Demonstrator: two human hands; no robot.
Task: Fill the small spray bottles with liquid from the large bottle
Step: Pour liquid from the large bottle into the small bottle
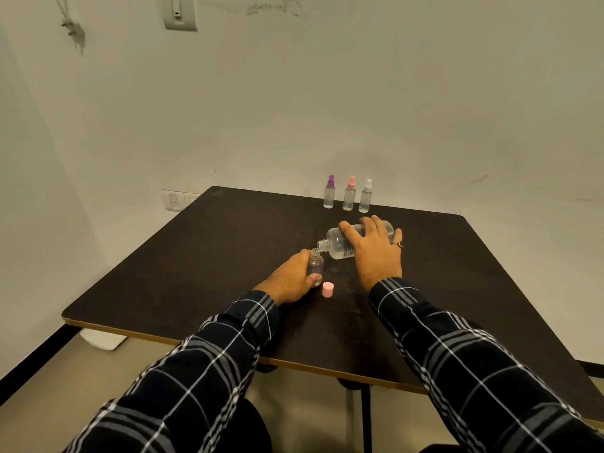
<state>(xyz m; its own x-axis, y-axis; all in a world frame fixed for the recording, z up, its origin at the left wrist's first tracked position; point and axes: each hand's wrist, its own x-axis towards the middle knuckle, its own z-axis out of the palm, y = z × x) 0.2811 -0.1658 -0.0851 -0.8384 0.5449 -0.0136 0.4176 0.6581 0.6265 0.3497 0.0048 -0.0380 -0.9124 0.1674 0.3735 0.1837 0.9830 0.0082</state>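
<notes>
1. Left hand (294, 277) clamps the open small bottle (316, 263), upright mid-worktop (196, 256). Right hand (376, 253) wraps the large bottle (336, 248), tipped in from 2 o'clock, neck at the mouth.
2. Both look like light, thin, slick plastic: grip mid-body, squeeze gently.
3. Pink cap (327, 289) at 5 o'clock.

Right hand (376, 253) grips large clear bottle (340, 241), tipped nearly flat, its open neck touching the mouth of a small uncapped bottle (315, 263). Left hand (294, 281) holds that small bottle upright on the dark table (196, 256). Pink cap (327, 289) stands just right of it. Beyond the large bottle, three capped spray bottles in a row: purple (329, 192), pink (349, 194), white (366, 196).
</notes>
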